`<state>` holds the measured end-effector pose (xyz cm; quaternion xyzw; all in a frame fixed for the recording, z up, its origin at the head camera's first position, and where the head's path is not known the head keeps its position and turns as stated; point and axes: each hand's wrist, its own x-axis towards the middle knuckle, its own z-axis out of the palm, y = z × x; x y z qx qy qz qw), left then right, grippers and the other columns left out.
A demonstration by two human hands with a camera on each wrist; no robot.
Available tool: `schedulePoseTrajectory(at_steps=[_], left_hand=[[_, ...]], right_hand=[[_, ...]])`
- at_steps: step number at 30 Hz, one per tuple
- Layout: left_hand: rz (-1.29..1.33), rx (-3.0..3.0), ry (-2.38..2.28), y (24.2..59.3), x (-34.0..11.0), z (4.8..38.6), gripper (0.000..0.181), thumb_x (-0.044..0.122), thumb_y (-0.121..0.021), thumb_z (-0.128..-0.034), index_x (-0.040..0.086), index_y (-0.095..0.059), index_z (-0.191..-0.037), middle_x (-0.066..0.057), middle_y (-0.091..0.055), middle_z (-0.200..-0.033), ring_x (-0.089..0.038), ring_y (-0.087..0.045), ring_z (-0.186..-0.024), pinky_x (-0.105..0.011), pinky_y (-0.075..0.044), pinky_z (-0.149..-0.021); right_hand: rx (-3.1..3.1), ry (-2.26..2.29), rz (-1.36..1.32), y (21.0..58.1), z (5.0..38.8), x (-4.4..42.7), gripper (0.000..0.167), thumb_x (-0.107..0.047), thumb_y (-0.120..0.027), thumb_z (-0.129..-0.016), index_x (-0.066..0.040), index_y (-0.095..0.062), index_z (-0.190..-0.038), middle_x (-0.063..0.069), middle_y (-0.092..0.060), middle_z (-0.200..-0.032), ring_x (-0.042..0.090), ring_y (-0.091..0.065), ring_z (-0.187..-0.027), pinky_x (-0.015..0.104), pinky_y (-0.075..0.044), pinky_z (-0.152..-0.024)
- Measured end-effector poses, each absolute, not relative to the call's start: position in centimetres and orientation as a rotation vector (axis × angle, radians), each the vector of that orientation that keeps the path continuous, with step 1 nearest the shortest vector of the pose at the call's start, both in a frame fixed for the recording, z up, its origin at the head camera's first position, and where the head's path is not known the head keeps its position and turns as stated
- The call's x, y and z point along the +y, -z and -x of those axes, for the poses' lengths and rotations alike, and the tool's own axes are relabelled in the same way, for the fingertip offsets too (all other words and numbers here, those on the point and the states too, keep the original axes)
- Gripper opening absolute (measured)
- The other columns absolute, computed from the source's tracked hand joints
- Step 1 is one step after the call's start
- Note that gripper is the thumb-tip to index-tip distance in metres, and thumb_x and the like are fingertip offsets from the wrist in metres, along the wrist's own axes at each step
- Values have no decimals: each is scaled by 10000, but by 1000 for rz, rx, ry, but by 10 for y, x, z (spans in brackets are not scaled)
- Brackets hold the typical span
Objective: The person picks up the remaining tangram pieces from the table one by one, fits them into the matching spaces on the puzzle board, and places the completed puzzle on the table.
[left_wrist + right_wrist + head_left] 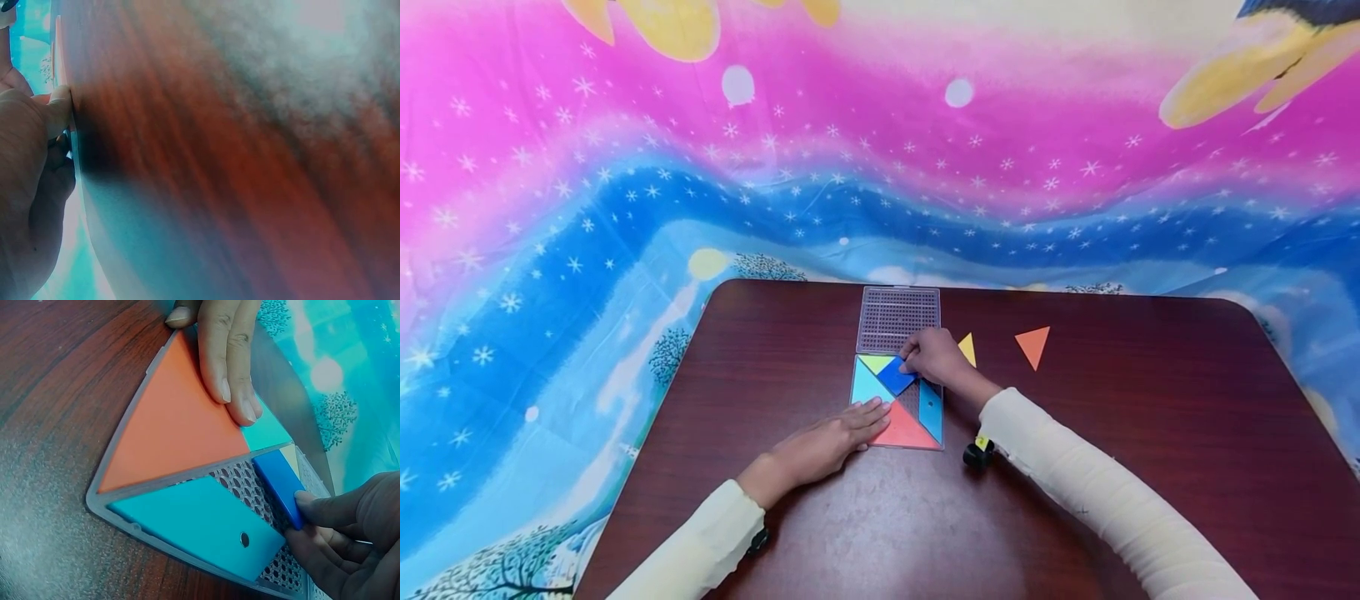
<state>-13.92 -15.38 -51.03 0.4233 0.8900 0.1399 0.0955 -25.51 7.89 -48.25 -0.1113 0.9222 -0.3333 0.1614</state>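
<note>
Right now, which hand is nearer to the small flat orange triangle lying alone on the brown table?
The right hand, left of the orange triangle and pinching a flat dark-blue square. The left hand lies farther left, resting on the large coral-red triangle.

Smooth plastic-looking tiles [169,425] and a perforated plastic tray [242,486] are lying on the glossy wood-grained table [1150,400], wrinkled cloth [880,142] hanging behind it.
</note>
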Motion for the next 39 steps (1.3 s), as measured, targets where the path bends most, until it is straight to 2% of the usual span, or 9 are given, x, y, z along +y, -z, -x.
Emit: schedulePoseTrajectory(at_steps=[6, 13, 24, 29, 35, 39], left_hand=[[-1282, 2647, -429, 510, -155, 140, 493, 160, -514, -1086, 120, -422, -1569, -54, -346, -1673, -251, -315, -1557, -422, -376, -1223], [-1257, 2642, -399, 510, -153, 141, 493, 189, -500, -1094, 147, -407, -1576, -21, -327, -1681, -213, -286, -1568, -395, -349, -1241], [-1256, 2643, -385, 511, -153, 140, 492, 191, -510, -1089, 150, -418, -1571, -24, -339, -1675, -207, -293, -1565, -389, -360, -1236], [-1274, 2653, -390, 512, -154, 140, 486, 192, -505, -1092, 145, -425, -1569, -31, -345, -1674, -212, -302, -1563, -395, -362, -1236], [-1255, 2644, -391, 510, -153, 140, 491, 196, -502, -1093, 153, -413, -1574, -20, -332, -1679, -200, -287, -1568, -389, -347, -1242], [-1251, 2646, -382, 509, -153, 140, 494, 192, -514, -1088, 148, -419, -1571, -29, -343, -1675, -215, -302, -1562, -402, -362, -1232]], right_hand=[[2685, 956, 349, 480, 254, 78, 148, -112, -806, -884, -29, -803, -1007, 98, -769, -892, 163, -681, -760, 275, -576, -661], [2744, 956, 364, 480, 251, 76, 149, -115, -807, -884, -32, -817, -1008, 112, -791, -935, 170, -709, -765, 303, -616, -679], [2819, 990, 341, 486, 243, 72, 104, -102, -810, -880, -37, -814, -960, 102, -781, -933, 162, -680, -734, 294, -605, -656], [2835, 972, 329, 486, 243, 70, 91, -102, -815, -875, -41, -811, -942, 103, -786, -946, 185, -698, -780, 318, -622, -681], [2855, 910, 326, 484, 241, 68, 52, -93, -797, -889, -63, -806, -931, 89, -791, -978, 220, -738, -905, 379, -647, -777], [2864, 898, 314, 485, 240, 67, 38, -92, -797, -890, -64, -803, -915, 82, -788, -961, 214, -735, -890, 372, -646, -762]])
